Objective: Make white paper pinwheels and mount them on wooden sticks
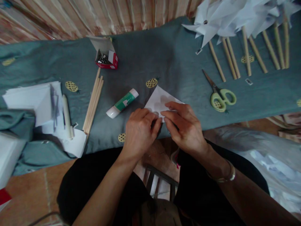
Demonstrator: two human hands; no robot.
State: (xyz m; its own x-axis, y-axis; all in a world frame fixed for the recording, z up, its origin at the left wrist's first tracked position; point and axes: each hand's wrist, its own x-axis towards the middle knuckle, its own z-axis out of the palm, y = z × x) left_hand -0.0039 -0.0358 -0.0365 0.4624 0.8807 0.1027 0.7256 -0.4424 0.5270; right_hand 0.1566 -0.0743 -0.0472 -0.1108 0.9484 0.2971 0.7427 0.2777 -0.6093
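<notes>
Pinching near edge of white paper (157, 98) with fingers (173, 117) of left hand (139, 127) and right hand (187, 127); glue stick (122, 103) just left of them; possible crooked crease from uneven pulling.

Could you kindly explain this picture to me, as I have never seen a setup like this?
Certainly. There is no machine here: a person works with two bare hands, and the single picture comes from a camera on their head, looking forward and down.

The left hand and the right hand both touch a piece of white paper; how firmly they grip it, I cannot tell.

It lies on a green-grey cloth. To its left are a green-and-white tube, wooden sticks, a small open red box and stacked papers. To its right are scissors and, farther back, white pinwheels.
</notes>
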